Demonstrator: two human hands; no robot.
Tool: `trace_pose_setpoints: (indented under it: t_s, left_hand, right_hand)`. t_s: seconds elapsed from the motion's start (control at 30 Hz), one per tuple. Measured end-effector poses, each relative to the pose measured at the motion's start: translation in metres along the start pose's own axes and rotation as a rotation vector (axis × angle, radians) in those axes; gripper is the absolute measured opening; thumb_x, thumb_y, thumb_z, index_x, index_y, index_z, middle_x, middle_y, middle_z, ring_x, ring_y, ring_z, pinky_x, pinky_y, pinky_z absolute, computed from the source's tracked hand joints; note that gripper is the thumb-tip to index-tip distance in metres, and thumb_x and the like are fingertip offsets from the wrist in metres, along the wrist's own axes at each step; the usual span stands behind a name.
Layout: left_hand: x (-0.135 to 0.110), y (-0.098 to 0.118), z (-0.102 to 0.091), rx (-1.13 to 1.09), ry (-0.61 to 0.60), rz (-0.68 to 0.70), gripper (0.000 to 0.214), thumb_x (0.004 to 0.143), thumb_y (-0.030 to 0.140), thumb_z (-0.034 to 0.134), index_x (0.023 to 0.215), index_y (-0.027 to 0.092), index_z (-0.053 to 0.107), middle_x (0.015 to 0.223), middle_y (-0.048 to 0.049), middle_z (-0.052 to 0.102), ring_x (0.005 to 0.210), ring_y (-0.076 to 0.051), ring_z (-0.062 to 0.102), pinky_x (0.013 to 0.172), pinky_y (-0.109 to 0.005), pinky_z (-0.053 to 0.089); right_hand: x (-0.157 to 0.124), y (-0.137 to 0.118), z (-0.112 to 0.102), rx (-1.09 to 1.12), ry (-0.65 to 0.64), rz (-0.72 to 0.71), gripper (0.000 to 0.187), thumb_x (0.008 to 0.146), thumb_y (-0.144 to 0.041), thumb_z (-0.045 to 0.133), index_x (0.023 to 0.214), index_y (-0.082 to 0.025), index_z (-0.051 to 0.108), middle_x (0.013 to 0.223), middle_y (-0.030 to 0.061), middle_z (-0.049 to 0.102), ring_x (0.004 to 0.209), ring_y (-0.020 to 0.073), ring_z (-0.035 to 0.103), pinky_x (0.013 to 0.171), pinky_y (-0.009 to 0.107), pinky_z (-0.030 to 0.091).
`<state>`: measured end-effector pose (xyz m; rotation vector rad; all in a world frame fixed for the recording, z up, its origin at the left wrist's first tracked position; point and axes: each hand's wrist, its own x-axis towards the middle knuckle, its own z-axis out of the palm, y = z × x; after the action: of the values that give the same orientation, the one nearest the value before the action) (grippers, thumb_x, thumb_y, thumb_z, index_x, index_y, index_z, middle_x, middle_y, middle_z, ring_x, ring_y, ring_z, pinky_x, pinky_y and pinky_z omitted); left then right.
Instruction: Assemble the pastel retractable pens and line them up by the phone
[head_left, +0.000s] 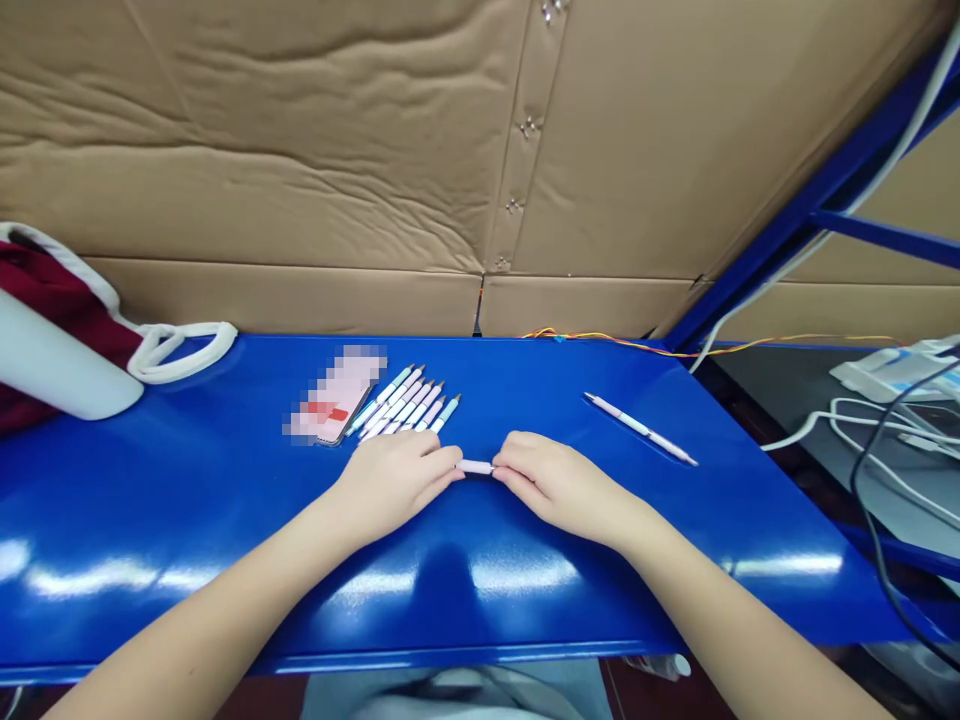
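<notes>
Between my two hands, just above the blue table, is a short pale pink pen barrel (475, 467). My left hand (397, 478) pinches its left end and my right hand (546, 480) pinches its right end; the fingers hide both ends. Behind my left hand lies a row of several pastel pens (405, 402) with brownish pointed tips, their near ends partly covered by the hand. Off to the right of my right hand, a single white and pale pink pen (641, 428) rests slantwise on the table.
A blurred pinkish phone-like object (335, 398) lies left of the pens. At the far left are a white cylinder (67, 360) and a dark red bag (52, 290) with white trim. Cables (870, 425) lie on a grey surface at right. Cardboard (337, 180) stands behind the blue table (187, 480).
</notes>
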<state>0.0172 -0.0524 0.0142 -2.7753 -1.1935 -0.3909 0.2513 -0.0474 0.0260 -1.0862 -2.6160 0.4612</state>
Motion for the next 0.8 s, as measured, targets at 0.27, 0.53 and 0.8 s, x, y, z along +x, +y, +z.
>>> trace_pose_setpoints:
  t_s: [0.27,0.53,0.8]
  left_hand:
    - [0.001,0.0,-0.005,-0.084,-0.06,-0.053,0.034,0.097,0.04,0.032,0.098,0.024,0.062,0.08,-0.0012,0.061,0.073,-0.015,0.059,0.064,-0.025,0.041]
    - [-0.001,-0.002,-0.004,-0.189,-0.042,-0.082,0.03,0.096,0.037,0.034,0.099,0.025,0.062,0.084,0.0003,0.065,0.077,-0.014,0.061,0.069,-0.025,0.044]
    - [-0.002,-0.002,-0.005,-0.117,0.032,-0.07,0.029,0.095,0.037,0.037,0.098,0.023,0.062,0.084,-0.0013,0.066,0.076,-0.015,0.062,0.065,-0.025,0.043]
  right_hand:
    - [0.002,0.0,0.013,-0.172,0.104,-0.021,0.026,0.096,-0.025,0.036,0.088,-0.016,0.06,0.083,0.0073,0.057,0.079,0.0183,0.05,0.07,0.029,0.043]
    - [0.004,-0.006,0.016,-0.126,0.219,-0.042,0.011,0.091,-0.019,0.045,0.091,-0.017,0.055,0.092,0.0089,0.057,0.083,0.0193,0.051,0.07,0.03,0.043]
    - [0.007,-0.001,0.014,0.233,0.104,0.044,0.027,0.096,-0.026,0.036,0.076,-0.018,0.054,0.076,0.0024,0.055,0.072,0.0143,0.052,0.068,0.028,0.042]
